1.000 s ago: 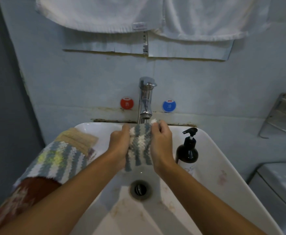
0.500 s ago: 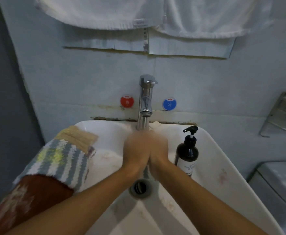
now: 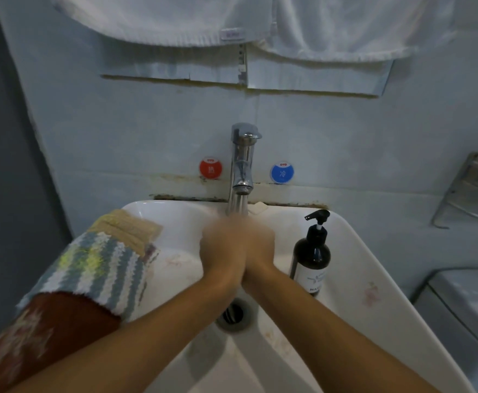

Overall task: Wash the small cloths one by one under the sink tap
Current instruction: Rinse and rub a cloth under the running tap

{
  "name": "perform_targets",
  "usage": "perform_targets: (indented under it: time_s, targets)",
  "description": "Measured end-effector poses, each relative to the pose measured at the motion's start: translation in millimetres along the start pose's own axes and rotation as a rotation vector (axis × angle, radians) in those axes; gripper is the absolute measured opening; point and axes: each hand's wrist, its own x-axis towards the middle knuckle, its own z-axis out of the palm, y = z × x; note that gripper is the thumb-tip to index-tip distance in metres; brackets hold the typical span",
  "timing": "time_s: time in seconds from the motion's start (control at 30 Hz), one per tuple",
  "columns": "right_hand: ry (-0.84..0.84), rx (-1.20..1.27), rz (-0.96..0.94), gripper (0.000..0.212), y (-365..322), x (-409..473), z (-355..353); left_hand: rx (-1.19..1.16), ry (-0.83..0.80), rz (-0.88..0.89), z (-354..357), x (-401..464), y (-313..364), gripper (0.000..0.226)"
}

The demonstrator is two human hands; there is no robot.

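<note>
My left hand (image 3: 221, 248) and my right hand (image 3: 257, 248) are pressed together under the chrome tap (image 3: 243, 160), blurred with motion. Water runs from the spout onto them. The small grey-and-white striped cloth is bunched between the palms and almost wholly hidden. Both hands are over the white sink (image 3: 374, 265), above the drain (image 3: 233, 316). More small cloths lie piled on the sink's left rim: a striped blue-grey one (image 3: 99, 270), a beige one (image 3: 130, 228) and a red-brown one (image 3: 42, 330).
A dark pump bottle (image 3: 311, 256) stands on the sink's right rim, close to my right wrist. White towels (image 3: 175, 18) hang above. A metal wall rack (image 3: 473, 188) is at the right, and a white tank (image 3: 464, 307) sits below it.
A second ago the hands held the striped cloth stretched open below the tap. They have since closed together over it and are rubbing under the stream.
</note>
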Motion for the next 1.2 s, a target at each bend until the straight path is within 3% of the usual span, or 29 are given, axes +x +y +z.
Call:
perform_targets:
  time_s: [0.2, 0.33, 0.43, 0.53, 0.67, 0.77, 0.83, 1.0, 1.07, 1.2]
  targets:
    - [-0.127, 0.203, 0.138, 0.034, 14.4, 2.6, 13.5, 0.008, -0.055, -0.103, -6.7, 19.1, -10.0, 0.039]
    - [0.086, 0.095, 0.074, 0.033, 9.4, 4.2, -3.0, 0.016, -0.051, -0.050, -2.2, 7.3, -9.2, 0.033]
    - [0.041, 0.131, 0.034, 0.032, 9.3, -2.8, -4.5, 0.055, 0.000, -0.176, 1.7, 20.5, -9.9, 0.039]
    - [-0.060, 0.080, 0.036, 0.032, 9.3, 3.1, -6.4, 0.043, -0.011, -0.118, 4.5, 10.3, -7.4, 0.034]
    - [-0.003, 0.113, 0.004, 0.032, 8.3, -1.6, 2.3, 0.020, 0.008, -0.104, 1.5, 15.0, -6.6, 0.036]
    - [0.031, 0.098, -0.011, 0.031, 7.1, -2.4, 3.3, 0.094, -0.108, -0.164, 1.0, 25.7, -14.3, 0.037]
    - [0.080, 0.019, -0.002, 0.028, 8.1, 6.6, -2.3, 0.105, -0.096, -0.123, 2.2, 19.1, -14.3, 0.033]
    - [0.018, 0.102, -0.004, 0.031, 9.2, -0.4, 4.1, -0.001, -0.037, -0.180, -4.8, 19.6, -2.6, 0.040]
    - [-0.025, 0.097, 0.038, 0.031, 10.8, 5.5, 1.1, 0.037, -0.051, -0.127, -2.3, 9.6, -2.2, 0.035]
    - [0.021, 0.093, 0.057, 0.029, 8.7, 0.2, 0.3, 0.050, -0.035, -0.121, -2.2, 12.8, -0.9, 0.034]
